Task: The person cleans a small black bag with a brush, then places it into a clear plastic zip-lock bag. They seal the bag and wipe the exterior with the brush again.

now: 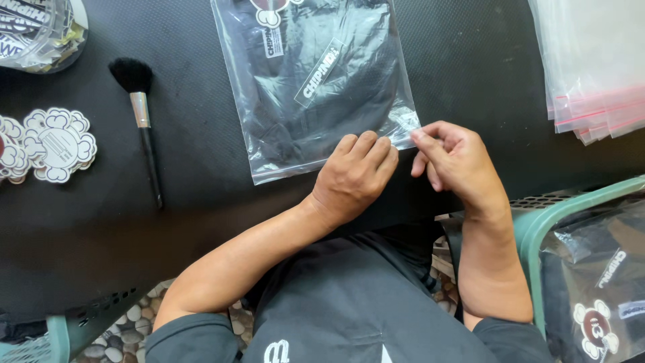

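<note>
- A clear plastic bag holding a folded black garment is laid flat on the black worktop, at the centre of the head view, with its near edge towards the person.
- A white sticker and a narrow label are seen on the garment through the plastic; the printing is not recorded.
- The near edge of the bag is pressed down by the left hand, palm down; its fingers are held together and lightly curled, lying on the plastic rather than closed around anything.
- The near right corner of the bag is pinched by the right hand: thumb and forefinger are closed on the plastic edge, and the remaining fingers are curled loosely inward.
- The two hands are just beside each other, nearly touching at the bag's edge.
- A make-up style brush with black bristles, a metal ferrule and a black handle is lying to the left of the bag, well apart from it.
- Cloud-shaped white stickers are spread at the far left edge of the worktop.
- A clear container with more printed pieces inside is seen at the upper left corner.
- A stack of empty clear bags with red seal strips is lying at the upper right.
- A green basket is seen at the lower right, with a bagged black garment inside.
</note>
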